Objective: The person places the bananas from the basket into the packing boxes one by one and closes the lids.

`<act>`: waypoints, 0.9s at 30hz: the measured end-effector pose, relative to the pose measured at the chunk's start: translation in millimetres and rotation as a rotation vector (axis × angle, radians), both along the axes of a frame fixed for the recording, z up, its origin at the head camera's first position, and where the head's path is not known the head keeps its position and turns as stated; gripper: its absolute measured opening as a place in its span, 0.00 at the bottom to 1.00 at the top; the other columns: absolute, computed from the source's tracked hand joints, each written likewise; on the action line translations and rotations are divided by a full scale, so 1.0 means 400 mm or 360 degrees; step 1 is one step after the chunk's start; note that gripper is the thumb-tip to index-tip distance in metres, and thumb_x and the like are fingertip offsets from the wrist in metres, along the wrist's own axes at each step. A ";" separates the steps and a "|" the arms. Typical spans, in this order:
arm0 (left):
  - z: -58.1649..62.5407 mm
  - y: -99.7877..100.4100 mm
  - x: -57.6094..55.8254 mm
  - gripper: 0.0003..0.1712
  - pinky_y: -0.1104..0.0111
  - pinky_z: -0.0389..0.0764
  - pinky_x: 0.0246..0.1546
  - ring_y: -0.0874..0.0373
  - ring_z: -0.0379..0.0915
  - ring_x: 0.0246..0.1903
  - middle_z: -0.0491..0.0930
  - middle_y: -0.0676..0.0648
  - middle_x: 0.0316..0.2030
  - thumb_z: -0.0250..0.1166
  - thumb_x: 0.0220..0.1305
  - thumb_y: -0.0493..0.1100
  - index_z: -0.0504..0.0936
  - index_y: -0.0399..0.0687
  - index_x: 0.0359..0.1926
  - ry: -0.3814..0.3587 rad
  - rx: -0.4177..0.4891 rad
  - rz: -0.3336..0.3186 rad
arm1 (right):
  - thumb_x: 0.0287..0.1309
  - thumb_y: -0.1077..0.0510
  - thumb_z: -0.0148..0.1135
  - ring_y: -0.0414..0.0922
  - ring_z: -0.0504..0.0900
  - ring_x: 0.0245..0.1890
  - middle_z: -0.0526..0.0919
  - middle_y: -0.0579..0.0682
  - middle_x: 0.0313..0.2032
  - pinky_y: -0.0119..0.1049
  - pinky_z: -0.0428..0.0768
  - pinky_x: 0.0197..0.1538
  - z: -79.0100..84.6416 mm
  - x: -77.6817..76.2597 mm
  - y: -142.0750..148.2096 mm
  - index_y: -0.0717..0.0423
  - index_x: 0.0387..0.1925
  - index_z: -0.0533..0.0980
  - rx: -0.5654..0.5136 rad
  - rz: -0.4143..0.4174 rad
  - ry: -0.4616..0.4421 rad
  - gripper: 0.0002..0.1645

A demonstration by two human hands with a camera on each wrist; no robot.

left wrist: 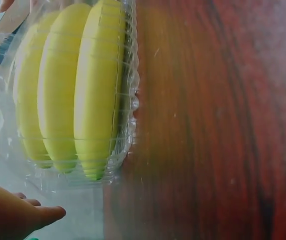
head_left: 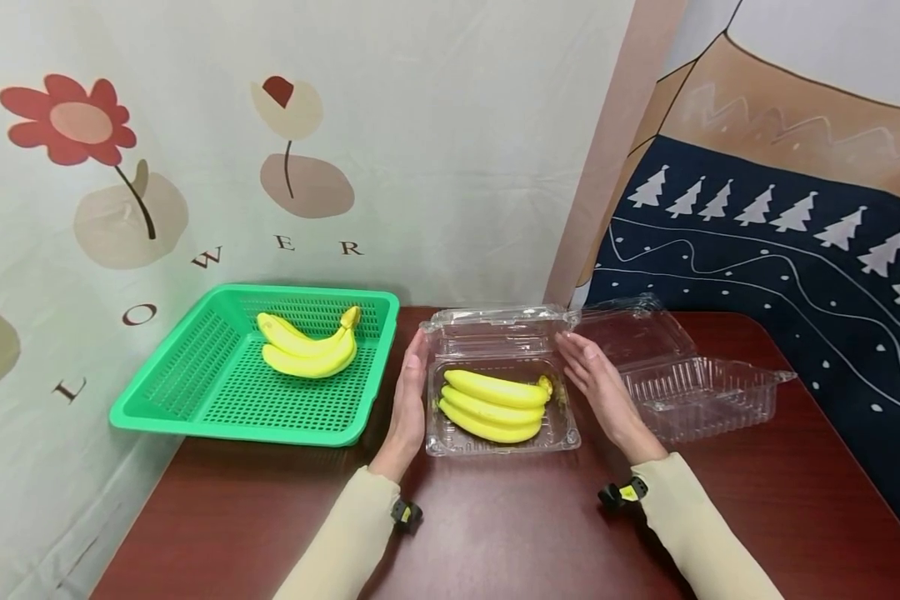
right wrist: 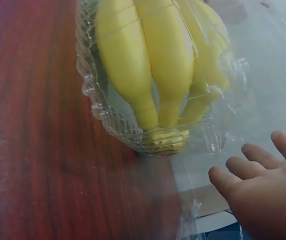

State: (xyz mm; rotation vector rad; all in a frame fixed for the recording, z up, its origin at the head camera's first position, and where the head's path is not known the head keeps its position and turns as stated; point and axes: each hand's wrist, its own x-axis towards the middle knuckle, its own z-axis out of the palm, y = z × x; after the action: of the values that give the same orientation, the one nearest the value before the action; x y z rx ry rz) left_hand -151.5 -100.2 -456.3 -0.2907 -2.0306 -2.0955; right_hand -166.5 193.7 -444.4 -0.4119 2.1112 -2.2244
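Note:
A clear plastic clamshell box (head_left: 504,451) sits on the table in the head view, its lid (head_left: 495,333) raised at the back. Inside it lies a bunch of three yellow bananas (head_left: 492,408), stem end to the right. My left hand (head_left: 408,404) is upright along the box's left side, fingers straight and pointing to the lid's left corner. On the opposite side, my right hand (head_left: 600,387) has its fingers extended, fingertips right at the lid's right corner. Both wrist views show the bananas (left wrist: 90,90) through the ribbed clear wall, with the fingers (right wrist: 255,169) outstretched beside it.
To the left stands a green plastic basket (head_left: 255,435) holding another bunch of bananas (head_left: 311,354). A second clear clamshell box (head_left: 708,400), lid open, stands right of my right hand. Behind the dark red wooden table (head_left: 510,533) hangs a printed curtain (head_left: 450,167).

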 end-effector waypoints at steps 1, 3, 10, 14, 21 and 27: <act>0.001 0.000 0.003 0.39 0.55 0.50 0.78 0.51 0.47 0.79 0.52 0.44 0.81 0.31 0.81 0.60 0.51 0.47 0.83 -0.0010 0.0004 -0.0009 | 0.82 0.38 0.31 0.59 0.53 0.79 0.57 0.65 0.78 0.56 0.51 0.78 0.001 0.002 0.001 0.67 0.78 0.52 -0.0007 0.0002 -0.0002 0.42; 0.003 0.001 0.008 0.39 0.59 0.49 0.78 0.54 0.46 0.80 0.50 0.47 0.81 0.31 0.81 0.61 0.49 0.49 0.83 -0.0030 0.0006 -0.0026 | 0.81 0.35 0.28 0.60 0.52 0.79 0.56 0.66 0.78 0.53 0.51 0.79 0.001 0.007 0.001 0.68 0.78 0.52 -0.0028 0.0001 -0.0012 0.45; 0.005 -0.001 0.027 0.40 0.63 0.47 0.78 0.58 0.45 0.79 0.53 0.49 0.81 0.30 0.80 0.64 0.49 0.51 0.83 -0.0073 -0.0001 -0.0045 | 0.78 0.29 0.29 0.64 0.49 0.79 0.52 0.73 0.77 0.55 0.47 0.79 0.003 0.025 -0.003 0.74 0.76 0.49 -0.0075 -0.0020 -0.0088 0.53; 0.003 -0.003 0.033 0.41 0.61 0.47 0.79 0.57 0.45 0.80 0.53 0.48 0.81 0.29 0.80 0.65 0.51 0.49 0.83 -0.0087 -0.0013 -0.0053 | 0.78 0.30 0.29 0.66 0.46 0.79 0.49 0.73 0.78 0.58 0.45 0.78 0.001 0.030 -0.003 0.74 0.78 0.46 -0.0048 0.0010 -0.0093 0.53; 0.004 -0.006 0.046 0.41 0.55 0.44 0.79 0.55 0.42 0.80 0.52 0.49 0.81 0.29 0.81 0.63 0.53 0.46 0.82 -0.0101 -0.0029 -0.0089 | 0.80 0.33 0.26 0.49 0.55 0.78 0.50 0.64 0.80 0.41 0.55 0.78 -0.005 0.037 0.008 0.69 0.79 0.50 0.0058 0.0088 -0.0052 0.49; 0.002 -0.010 0.052 0.40 0.55 0.44 0.79 0.55 0.44 0.80 0.53 0.49 0.80 0.29 0.82 0.62 0.56 0.42 0.81 -0.0075 -0.0163 -0.0070 | 0.81 0.35 0.24 0.45 0.53 0.79 0.49 0.60 0.81 0.58 0.47 0.78 -0.008 0.045 0.011 0.66 0.80 0.51 0.0117 0.0122 -0.0041 0.46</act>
State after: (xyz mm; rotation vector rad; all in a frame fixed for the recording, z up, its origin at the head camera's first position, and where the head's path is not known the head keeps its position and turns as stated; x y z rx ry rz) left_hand -130.7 -104.4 -455.6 -0.3082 -2.1824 -2.0455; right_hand -148.7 198.3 -447.6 -0.4493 2.1192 -2.0928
